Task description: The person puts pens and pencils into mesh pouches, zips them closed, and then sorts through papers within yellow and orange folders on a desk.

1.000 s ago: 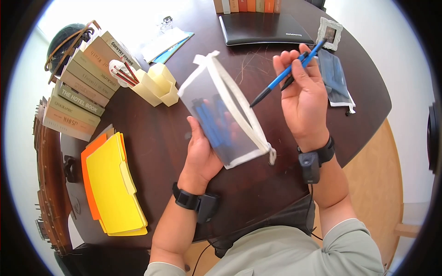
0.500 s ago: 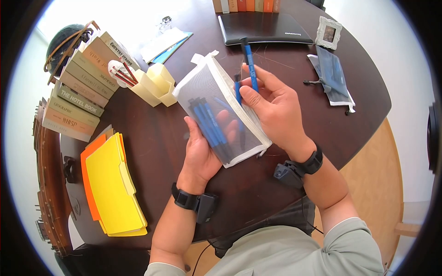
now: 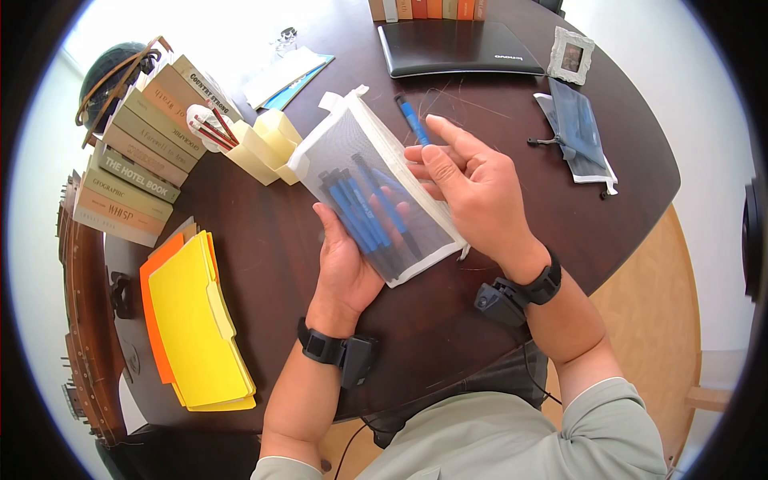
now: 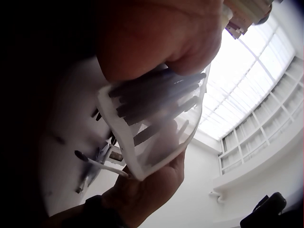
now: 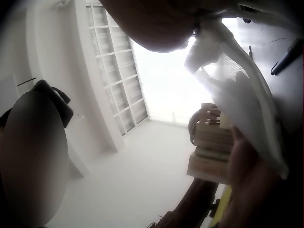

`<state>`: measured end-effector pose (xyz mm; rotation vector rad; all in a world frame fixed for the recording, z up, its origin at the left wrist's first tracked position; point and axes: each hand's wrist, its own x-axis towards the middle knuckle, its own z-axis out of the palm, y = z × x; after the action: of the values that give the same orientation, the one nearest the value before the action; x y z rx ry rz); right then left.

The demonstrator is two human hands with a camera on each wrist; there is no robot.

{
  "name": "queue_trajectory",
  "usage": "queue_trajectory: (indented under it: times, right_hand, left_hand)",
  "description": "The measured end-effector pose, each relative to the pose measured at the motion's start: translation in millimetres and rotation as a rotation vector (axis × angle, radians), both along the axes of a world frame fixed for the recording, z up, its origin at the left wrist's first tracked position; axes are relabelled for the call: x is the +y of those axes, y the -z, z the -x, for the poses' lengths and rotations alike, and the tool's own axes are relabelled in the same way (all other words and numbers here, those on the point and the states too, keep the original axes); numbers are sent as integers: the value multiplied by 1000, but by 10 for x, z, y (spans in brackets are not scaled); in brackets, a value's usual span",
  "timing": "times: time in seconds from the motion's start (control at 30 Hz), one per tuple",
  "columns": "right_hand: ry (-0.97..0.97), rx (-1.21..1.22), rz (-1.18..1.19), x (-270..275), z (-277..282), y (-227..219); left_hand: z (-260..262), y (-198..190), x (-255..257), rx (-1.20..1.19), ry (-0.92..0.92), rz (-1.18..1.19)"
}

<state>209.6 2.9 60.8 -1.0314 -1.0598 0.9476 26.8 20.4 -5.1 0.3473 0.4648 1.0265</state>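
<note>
A see-through mesh zip pouch (image 3: 326, 144) with white trim rests in my left hand (image 3: 346, 260), the thumb along its left side and fingers showing through the mesh from behind. Inside lie several blue pens (image 3: 360, 210) with black ends. At the pouch's open right-hand side is my right hand (image 3: 484, 192), which pinches one blue pen (image 3: 412, 118) between thumb and fingers; the pen's lower part is hidden by the hand. In the left wrist view the pens (image 4: 147, 97) show as dark shapes through the mesh.
Another mesh pouch (image 3: 582, 136) lies at the right by a photo frame (image 3: 571, 58). A black laptop (image 3: 460, 50) is at the back. To the left stand a cream pen holder (image 3: 264, 148) and a row of books (image 3: 140, 152), with yellow folders (image 3: 192, 320) nearer.
My right hand came left to the pouch's opening with two pens. One of them is now inside the pouch, the other still between the fingers. The left hand stays about where it was.
</note>
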Motion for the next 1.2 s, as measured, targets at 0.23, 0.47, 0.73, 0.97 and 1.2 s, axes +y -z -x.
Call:
queue_trajectory:
  times: [0.23, 0.47, 0.73, 0.97, 1.2]
  right_hand:
    - [-85, -181, -12, -29, -29, -15]
    - [-219, -174, 34, -68, -42, -40]
    - [-391, -114, -70, -98, -40, -16]
    - [29, 188, -155, -11, -96, -62]
    - [150, -408, -115, 258, -111, 332]
  left_hand:
    - [22, 47, 27, -20, 43, -58]
    - [-8, -36, 5, -25, 34, -45]
    - [-7, -74, -17, 19, 48, -51]
    - [186, 121, 62, -379, -22, -76]
    - [299, 180, 144, -202, -4, 98]
